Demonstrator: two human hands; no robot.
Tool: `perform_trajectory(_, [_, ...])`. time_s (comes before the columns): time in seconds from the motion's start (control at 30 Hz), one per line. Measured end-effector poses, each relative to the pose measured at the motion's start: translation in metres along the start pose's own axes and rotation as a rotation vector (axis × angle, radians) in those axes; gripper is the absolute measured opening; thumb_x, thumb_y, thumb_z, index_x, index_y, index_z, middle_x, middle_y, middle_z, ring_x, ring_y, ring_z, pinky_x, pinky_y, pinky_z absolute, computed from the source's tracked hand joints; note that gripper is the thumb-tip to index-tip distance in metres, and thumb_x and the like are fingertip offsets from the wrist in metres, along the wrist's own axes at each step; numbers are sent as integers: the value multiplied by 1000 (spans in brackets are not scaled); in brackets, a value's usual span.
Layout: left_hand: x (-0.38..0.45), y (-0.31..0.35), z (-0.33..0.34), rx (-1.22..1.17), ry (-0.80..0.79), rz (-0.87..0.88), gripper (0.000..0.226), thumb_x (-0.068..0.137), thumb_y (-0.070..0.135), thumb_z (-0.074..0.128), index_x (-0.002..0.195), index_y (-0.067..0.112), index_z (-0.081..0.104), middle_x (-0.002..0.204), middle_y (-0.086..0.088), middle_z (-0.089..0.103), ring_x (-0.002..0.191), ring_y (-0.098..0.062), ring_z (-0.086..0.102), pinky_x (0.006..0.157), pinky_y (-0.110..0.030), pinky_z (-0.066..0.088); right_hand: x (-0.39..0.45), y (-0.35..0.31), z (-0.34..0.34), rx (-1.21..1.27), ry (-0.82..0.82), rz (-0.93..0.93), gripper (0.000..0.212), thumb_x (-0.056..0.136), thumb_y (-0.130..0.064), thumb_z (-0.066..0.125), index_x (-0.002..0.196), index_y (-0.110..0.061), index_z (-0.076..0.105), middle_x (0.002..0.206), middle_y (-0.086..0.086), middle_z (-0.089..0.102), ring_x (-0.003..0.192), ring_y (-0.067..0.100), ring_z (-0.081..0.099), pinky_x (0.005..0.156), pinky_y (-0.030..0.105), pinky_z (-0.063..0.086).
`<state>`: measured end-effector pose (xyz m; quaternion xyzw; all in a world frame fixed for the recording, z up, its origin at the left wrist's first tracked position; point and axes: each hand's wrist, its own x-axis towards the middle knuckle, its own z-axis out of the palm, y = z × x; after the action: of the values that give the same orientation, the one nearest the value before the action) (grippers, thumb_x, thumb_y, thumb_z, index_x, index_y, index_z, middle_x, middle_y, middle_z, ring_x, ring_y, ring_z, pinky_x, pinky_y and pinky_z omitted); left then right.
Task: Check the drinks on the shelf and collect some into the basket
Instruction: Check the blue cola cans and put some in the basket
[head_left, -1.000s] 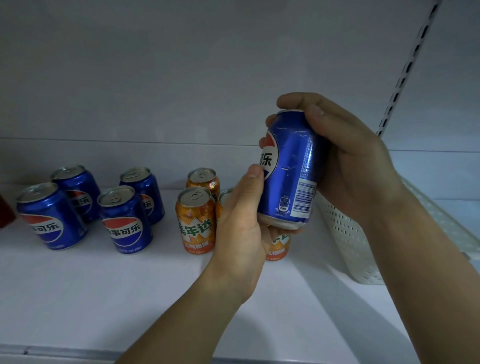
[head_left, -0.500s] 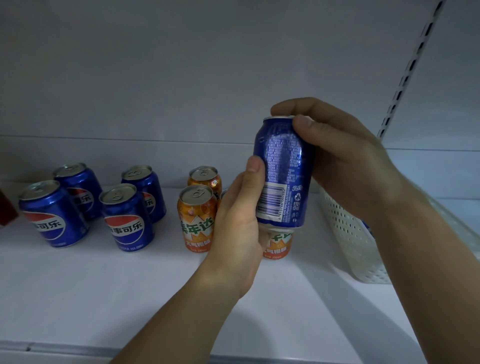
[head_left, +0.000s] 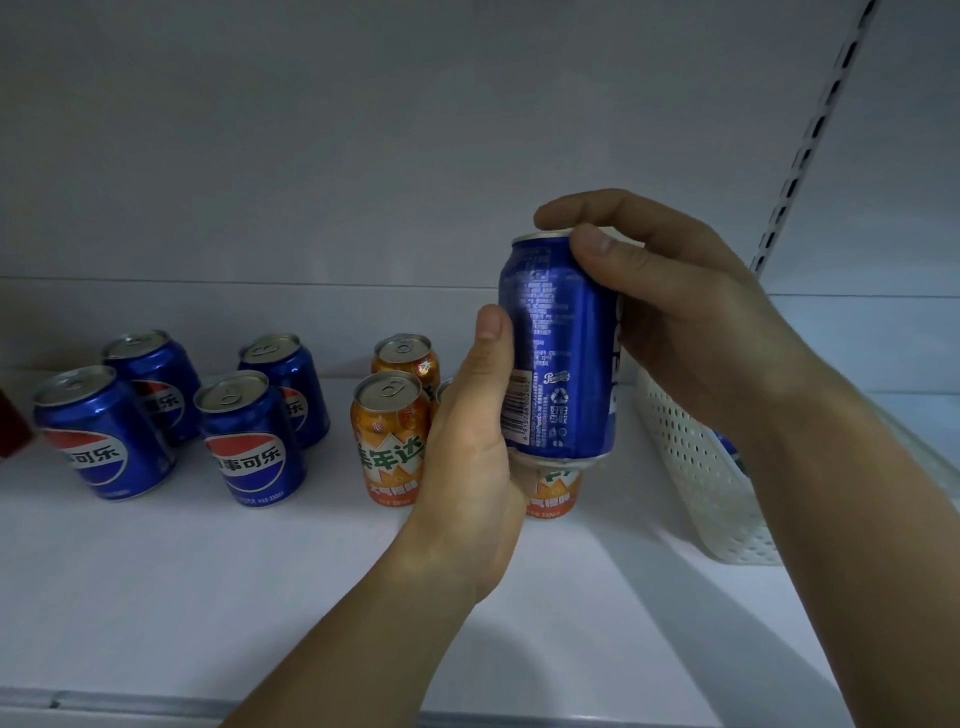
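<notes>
A person holds a blue can (head_left: 563, 353) up in the middle of the frame, above the white shelf (head_left: 208, 597). Both hands are on it. The right hand (head_left: 691, 322) wraps the top of the can, with its thumb and fingers curled over the rim, so that grip is tight on the can. The left hand (head_left: 470, 467) cups the bottom from the left side, its thumb pressed flat on the can's side, so it grips the can too. The can stands almost upright. Its small print and bar code face the camera.

At the left of the frame four more blue cans (head_left: 249, 441) stand on the shelf in a close group. Just right of them are orange cans (head_left: 389, 441), partly hidden behind the left hand. One orange can peeks out under the held can.

At the right of the frame a white basket (head_left: 706, 467) with little holes sits on the shelf, behind the right wrist. Something blue shows inside it, but it is too hidden to tell what it is.

A red thing (head_left: 13, 431) shows at the far left edge.
</notes>
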<state>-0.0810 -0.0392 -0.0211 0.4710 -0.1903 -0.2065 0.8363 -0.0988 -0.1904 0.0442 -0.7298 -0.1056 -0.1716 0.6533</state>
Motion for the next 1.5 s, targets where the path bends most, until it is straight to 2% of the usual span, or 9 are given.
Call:
perform_trajectory(0.13, [1,-2,0,44,88,27,64,83,59,62,134,20,60,124,-5,73,113,-23,72,95,-46,57,0,5,6,-67,72,3,37,89,-36,63,118,-13,69,106,6,75,96,20,72,86,38,59])
perform_trajectory(0.27, [-1,-1,0,-1,67,-22,55,83,59,51,124,27,67,113,-1,78,99,-19,76,71,-33,61,-2,2,5,-29,0,39,38,88,-29,63,122,-14,69,109,6,75,101,24,72,91,39,59])
perform_trajectory(0.47, [1,-1,1,51,102,10,65,82,61,58,132,20,60,121,-4,74,104,-23,75,73,-36,60,-2,2,7,-92,95,-32,31,82,-31,72,110,-18,72,103,4,77,97,21,74,85,35,58])
perform_trajectory(0.63, [-3,-1,1,9,50,-22,60,80,61,51,121,21,67,100,-4,79,82,-18,76,57,-30,58,-5,-3,2,-20,2,22,35,91,-30,58,119,-14,69,104,2,75,97,18,71,76,27,54])
perform_trajectory(0.83, [0,-1,4,17,101,68,61,83,56,58,135,23,55,123,-6,73,103,-27,75,71,-37,60,-5,-6,3,-91,52,-22,31,88,-31,64,115,-17,69,101,2,76,92,19,74,79,31,56])
perform_trajectory(1.1, [-2,-3,2,4,80,34,77,75,69,59,134,19,60,119,-11,74,94,-25,76,61,-31,58,-6,-8,2,-14,-1,0,32,90,-26,60,118,-14,69,107,7,75,100,24,71,87,36,56])
perform_trajectory(1.3, [2,-6,1,-15,100,179,55,91,46,54,135,13,54,122,-7,72,111,-24,71,92,-43,57,-6,-9,3,65,63,-42,26,88,-22,65,113,-14,68,94,5,77,86,21,73,79,34,57])
perform_trajectory(1.37, [2,-7,0,-1,120,197,47,90,43,55,128,15,58,116,-5,75,105,-22,73,86,-41,58,-6,-8,5,52,85,-41,25,87,-25,65,110,-15,70,99,5,77,90,23,73,82,35,58])
perform_trajectory(1.5, [-2,-7,3,-59,95,103,60,85,54,56,131,17,62,118,-8,75,100,-22,75,70,-32,61,-6,-9,6,66,73,-13,30,87,-25,61,112,-12,72,116,19,74,109,38,70,94,46,58])
